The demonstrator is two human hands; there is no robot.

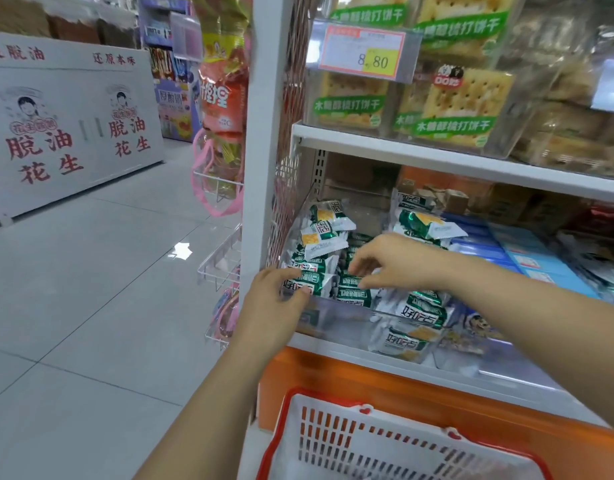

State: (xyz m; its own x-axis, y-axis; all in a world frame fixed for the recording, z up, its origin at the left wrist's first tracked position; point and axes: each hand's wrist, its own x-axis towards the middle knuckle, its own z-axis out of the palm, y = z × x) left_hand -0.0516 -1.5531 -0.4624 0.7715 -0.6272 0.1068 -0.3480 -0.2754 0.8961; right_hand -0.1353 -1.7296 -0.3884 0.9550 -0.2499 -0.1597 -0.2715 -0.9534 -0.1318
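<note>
Supermarket aisle: pale tiled floor from 7 to 10 o'clock, white display stand with red characters at 10 o'clock, hanging snack bags at 11 o'clock beside a white shelving upright. Shelving unit filling 12 to 4 o'clock. Upper shelf at 1 o'clock carrying cracker packs with green labels, fronted by a price tag reading 8.80. Lower shelf at centre, holding a clear bin heaped with green-and-white snack packets; blue packets just beside the bin at 3 o'clock.

Left hand at the bin's 8 o'clock corner, forearm entering from 7 o'clock. Thumb laid on the face of the corner packet, forefinger curved over its upper edge, pinching it lightly.

Right hand above the middle of the bin, forearm entering from 4 o'clock. Fingers bent downward, thumb and forefinger closed on the top edge of the middle packet, lying among the others.

Both packets inside the bin, just beside each other.

Red-rimmed white shopping basket at 6 o'clock, below the shelf edge and in front of an orange base panel.
</note>
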